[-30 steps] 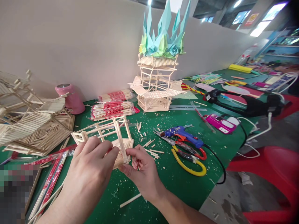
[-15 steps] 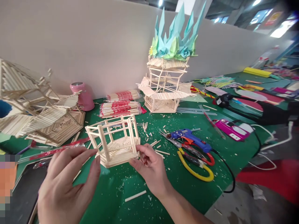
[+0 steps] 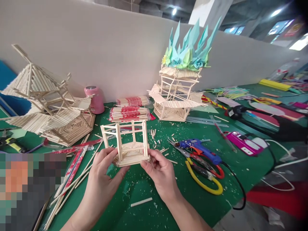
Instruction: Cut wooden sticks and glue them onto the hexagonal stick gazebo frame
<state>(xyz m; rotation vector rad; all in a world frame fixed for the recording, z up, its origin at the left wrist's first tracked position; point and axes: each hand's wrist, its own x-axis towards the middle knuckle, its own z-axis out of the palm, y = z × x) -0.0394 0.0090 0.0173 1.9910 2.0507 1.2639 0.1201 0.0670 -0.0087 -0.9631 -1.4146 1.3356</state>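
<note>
A small open frame of wooden sticks (image 3: 132, 159), with a flat base, upright posts and a top ring of sticks, is held just above the green table. My left hand (image 3: 103, 175) grips its base at the left corner, thumb below and fingers behind the near post. At the right corner, my right hand (image 3: 160, 171) pinches the same base between thumb and fingers. A short loose stick (image 3: 141, 202) lies on the table below my hands.
A stick pavilion (image 3: 69, 128) stands left, a taller stick tower (image 3: 172, 114) with paper leaves behind. Bundled sticks (image 3: 130, 114) and a pink container (image 3: 97, 101) sit near the wall. At right lie a blue glue gun (image 3: 201, 149), yellow-handled cutters (image 3: 204, 179) and a purple power strip (image 3: 243, 142).
My left hand has moved right and closed on the frame's left base corner. The frame has turned a little and sits more level. The whole view has shifted slightly to the left.
</note>
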